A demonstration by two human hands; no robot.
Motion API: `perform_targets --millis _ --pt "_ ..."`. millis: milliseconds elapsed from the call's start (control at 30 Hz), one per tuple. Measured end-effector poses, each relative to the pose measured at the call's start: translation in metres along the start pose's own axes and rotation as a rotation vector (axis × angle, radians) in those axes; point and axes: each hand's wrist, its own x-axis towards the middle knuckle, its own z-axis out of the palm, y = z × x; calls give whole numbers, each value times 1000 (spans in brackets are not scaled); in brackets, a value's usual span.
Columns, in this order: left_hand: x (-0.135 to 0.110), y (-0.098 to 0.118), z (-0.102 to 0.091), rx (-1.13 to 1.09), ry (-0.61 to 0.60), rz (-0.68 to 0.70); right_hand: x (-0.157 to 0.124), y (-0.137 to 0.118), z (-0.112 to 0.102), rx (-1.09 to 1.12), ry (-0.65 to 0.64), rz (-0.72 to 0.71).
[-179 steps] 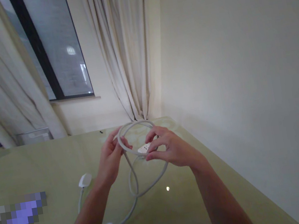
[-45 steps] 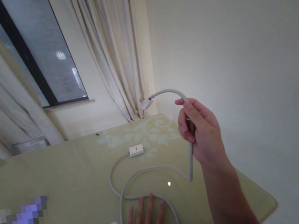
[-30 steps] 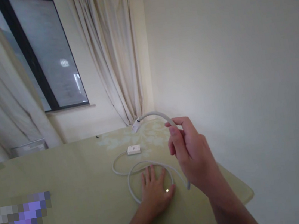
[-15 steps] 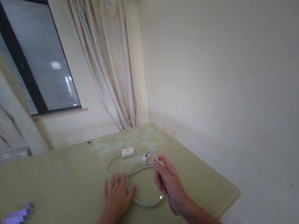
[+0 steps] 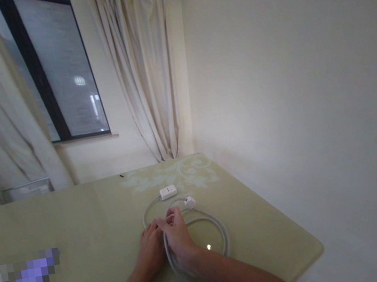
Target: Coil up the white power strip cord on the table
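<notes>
The right hand point(image 5: 179, 235) has its fingers closed on the coiled grey cable point(image 5: 168, 254) nearer the right edge of the glossy green tabletop point(image 5: 268, 238). Whether the left hand point(image 5: 152, 247) grips cannot be told. Markings on the white rectangular socket block point(image 5: 168, 192) are illegible.

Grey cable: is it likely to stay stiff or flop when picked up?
Probably springy rather than limp: the cable curves in wide, smooth loops. Its ends may swing or drag, carrying a plug and a socket block.
</notes>
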Motion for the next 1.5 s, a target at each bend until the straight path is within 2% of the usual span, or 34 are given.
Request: perform_targets --millis 133,233,300,333,400,467,533,600,667,800,900,1000,1200,1367,1433,1500 --pt "6 -15 0 -165 1 64 8 -3 -10 -95 -104 181" --pt "9 -17 -11 -378 -30 82 16 -12 -27 -270 -200 214" --pt "9 -16 -18 -489 -44 62 21 -22 -42 -595 -267 105" --pt "8 -14 -20 -505 -44 50 25 -28 -50 -797 -280 -11" --pt "5 -9 -21 -454 -25 47 33 -39 -62 -1164 -315 -332" --pt "1 -5 -18 -351 15 51 44 -49 -71 -1408 -453 -574" --pt "-3 0 -13 -274 45 41 56 -55 -76 -1538 -643 -615" --pt "-5 3 -10 -248 44 22 66 -61 -80 -1583 -721 -556" --pt "-6 5 -10 -231 27 -1 74 -70 -86 -1582 -676 -524" --pt "-6 12 -14 -137 -19 -54 80 -101 -110 -1614 -477 -483" --pt "-6 19 -17 -73 -40 -85 79 -126 -134 -1706 -318 -371" --pt "-6 25 -18 -23 -62 -96 71 -134 -154 -1785 -241 -245" --pt "-2 36 -19 169 -160 -42 36 -108 -174 -1856 -324 -84" --pt "-1 26 -15 129 -187 -17 18 -107 -173 -1822 -480 7" --pt "-2 19 -12 58 -150 -7 18 -113 -167 -1818 -477 5" --pt "-2 14 -9 -22 -108 10 20 -115 -158 -1740 -412 -105"
